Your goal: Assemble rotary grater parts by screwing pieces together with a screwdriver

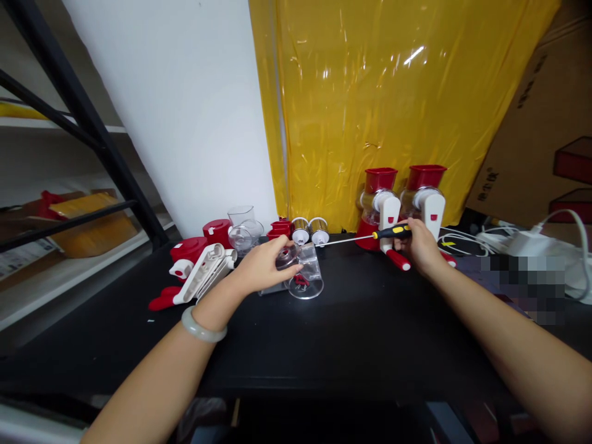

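Observation:
My left hand [264, 266], a pale bangle [203, 327] on its wrist, curves thumb and fingers round a clear plastic housing [311, 265] on the black table. The housing has a round flange, with small red pieces [300, 281] showing at it. My right hand [422, 246] grips the black and yellow handle of a screwdriver [392, 232]. Its shaft points left, the tip close to the housing's upper right edge; whether they touch I cannot tell. Behind the tip lie two metal grater drums [319, 232]. Left of my left hand rests a white crank body with a red handle [203, 277].
Two assembled red and white rotary graters [374, 200] stand at the back right, beside my right hand. Red parts [190, 248] and a clear hopper [243, 225] sit at the back left. White cables and an adapter [527, 242] lie at right. A shelf rack [87, 126] is at left.

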A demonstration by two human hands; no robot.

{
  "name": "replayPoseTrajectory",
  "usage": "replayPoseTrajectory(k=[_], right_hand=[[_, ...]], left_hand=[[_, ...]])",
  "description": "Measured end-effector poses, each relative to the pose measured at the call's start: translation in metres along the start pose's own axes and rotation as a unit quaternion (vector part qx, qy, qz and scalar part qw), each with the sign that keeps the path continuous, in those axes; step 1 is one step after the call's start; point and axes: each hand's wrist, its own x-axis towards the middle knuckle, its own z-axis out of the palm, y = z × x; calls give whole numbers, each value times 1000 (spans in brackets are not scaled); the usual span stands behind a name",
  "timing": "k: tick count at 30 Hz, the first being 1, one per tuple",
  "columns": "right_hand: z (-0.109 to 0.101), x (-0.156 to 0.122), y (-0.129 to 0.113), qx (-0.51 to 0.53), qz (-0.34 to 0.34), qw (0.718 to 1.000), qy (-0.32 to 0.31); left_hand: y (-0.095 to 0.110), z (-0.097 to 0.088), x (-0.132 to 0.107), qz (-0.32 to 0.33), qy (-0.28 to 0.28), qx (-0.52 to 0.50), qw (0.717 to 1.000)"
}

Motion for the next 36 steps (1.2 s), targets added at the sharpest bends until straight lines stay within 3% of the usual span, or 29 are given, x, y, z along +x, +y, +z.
replayPoseTrajectory(k=[4, 17, 36], right_hand=[[-2, 0, 2, -31, -26, 999, -5], [3, -3, -3, 61, 35, 998, 0], [1, -9, -12, 90, 43, 995, -19]], left_hand=[[-1, 1, 0, 7, 4, -3, 1000], [0, 0, 0, -5, -7, 10, 1000], [0, 1, 1, -7, -11, 9, 1000]])
